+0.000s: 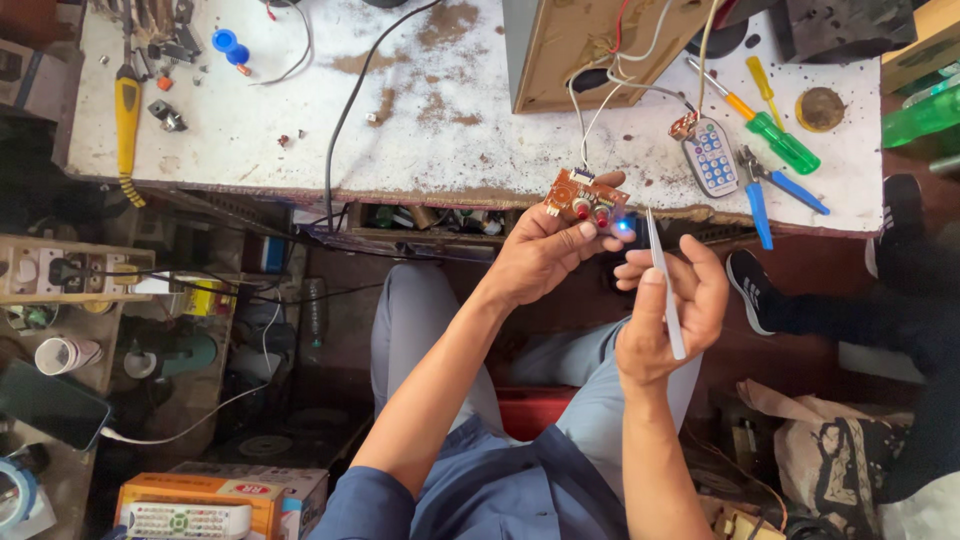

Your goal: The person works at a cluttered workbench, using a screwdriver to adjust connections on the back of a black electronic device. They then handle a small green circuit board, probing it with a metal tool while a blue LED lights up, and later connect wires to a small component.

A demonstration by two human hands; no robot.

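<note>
The small brown circuit board (pixel 582 197), wired back to the wooden box (pixel 600 45) on the white workbench (pixel 440 140) and showing a blue light at one corner, sits just off the bench's front edge, pinched in the left hand (pixel 545 255) with fingers closed on its lower edge. The right hand (pixel 670 305) is curled shut round a thin white tool (pixel 665 290), tip up near the board but not touching it. To me this looks like probing a live board, and the next touch wants a steady tip on one small spot.
</note>
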